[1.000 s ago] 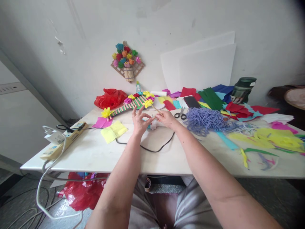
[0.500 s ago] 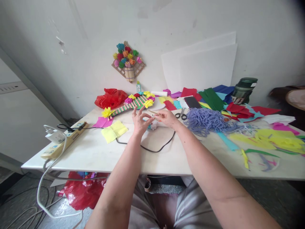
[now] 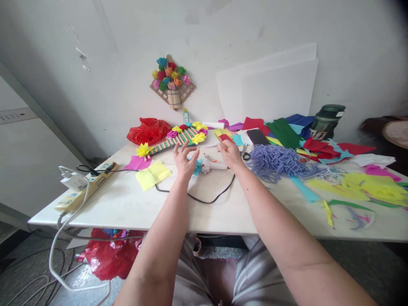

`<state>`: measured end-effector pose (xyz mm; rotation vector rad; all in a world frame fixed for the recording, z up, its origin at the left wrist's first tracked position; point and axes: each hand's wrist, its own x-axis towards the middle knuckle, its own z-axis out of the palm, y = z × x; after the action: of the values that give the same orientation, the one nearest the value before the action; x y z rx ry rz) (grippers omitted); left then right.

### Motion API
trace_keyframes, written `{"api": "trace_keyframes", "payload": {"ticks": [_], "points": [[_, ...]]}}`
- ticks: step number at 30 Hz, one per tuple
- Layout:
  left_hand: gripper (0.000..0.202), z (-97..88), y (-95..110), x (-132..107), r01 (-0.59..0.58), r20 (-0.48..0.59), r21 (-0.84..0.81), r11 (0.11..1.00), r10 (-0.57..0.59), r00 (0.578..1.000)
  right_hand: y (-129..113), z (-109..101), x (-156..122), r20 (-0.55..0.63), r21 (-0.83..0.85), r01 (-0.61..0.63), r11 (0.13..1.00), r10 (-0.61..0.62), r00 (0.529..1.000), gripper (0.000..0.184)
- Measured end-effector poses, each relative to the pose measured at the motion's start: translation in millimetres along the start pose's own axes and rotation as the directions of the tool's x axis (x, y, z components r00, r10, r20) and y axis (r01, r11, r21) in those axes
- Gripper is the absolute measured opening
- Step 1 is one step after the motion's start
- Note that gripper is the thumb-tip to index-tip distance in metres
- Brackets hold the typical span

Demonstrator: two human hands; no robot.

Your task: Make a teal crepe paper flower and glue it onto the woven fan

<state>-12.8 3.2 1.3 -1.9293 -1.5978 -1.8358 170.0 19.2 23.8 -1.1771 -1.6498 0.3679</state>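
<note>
My left hand [image 3: 183, 159] hovers over the white table [image 3: 127, 204] with its fingers spread and nothing in them. My right hand [image 3: 230, 154] is raised a little farther back, its thumb and fingers pinched on a thin wooden stick [image 3: 213, 146] that points left. A white glue gun [image 3: 213, 165] lies on the table between the two hands, and its black cable [image 3: 204, 199] loops toward me. Just beyond the hands lies a green woven piece [image 3: 178, 139] dotted with yellow, pink and red paper flowers.
A power strip [image 3: 86, 185] with plugs sits at the left edge beside yellow paper [image 3: 152, 175]. Right of my hands are scissors [image 3: 245, 154], purple yarn [image 3: 277, 160], many coloured paper scraps [image 3: 366, 185], a phone [image 3: 257, 136] and a green jar [image 3: 325, 121]. A red bag [image 3: 148, 131] lies at the back.
My hands have drawn apart, uncovering the glue gun. The right hand lifted and moved back with the stick. The left hand shifted slightly left.
</note>
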Motion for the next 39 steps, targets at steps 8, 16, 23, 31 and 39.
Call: {"api": "trace_keyframes", "payload": {"ticks": [8, 16, 23, 31, 39], "points": [[0.027, -5.0, -13.9, 8.3, 0.232, -0.262, -0.028, 0.972, -0.231, 0.937, 6.4, -11.8, 5.7, -0.109, -0.022, -0.001, 1.0, -0.001, 0.994, 0.029], [0.026, -10.4, -22.7, 8.2, 0.52, -0.157, -0.02, 0.854, -0.516, 0.842, 8.4, -12.6, 5.4, -0.03, 0.141, 0.015, 0.99, -0.01, 0.999, 0.022], [0.047, -12.5, -42.6, 10.5, 0.677, 0.067, 0.027, 0.736, -0.677, 0.733, -4.5, -19.0, -1.9, 0.333, 0.467, -0.153, 0.871, -0.013, 0.943, 0.033], [0.06, -8.2, -36.5, 10.8, 0.607, 0.149, 0.246, 0.755, -0.648, 0.747, -12.3, -23.3, -4.4, 0.442, 0.51, -0.188, 0.84, -0.068, 0.894, 0.041], [0.086, -7.4, -40.2, 8.4, 0.592, 0.255, 0.104, 0.799, -0.597, 0.761, -8.7, -24.4, 0.4, 0.075, 0.479, 0.006, 0.878, -0.047, 0.996, 0.042]]}}
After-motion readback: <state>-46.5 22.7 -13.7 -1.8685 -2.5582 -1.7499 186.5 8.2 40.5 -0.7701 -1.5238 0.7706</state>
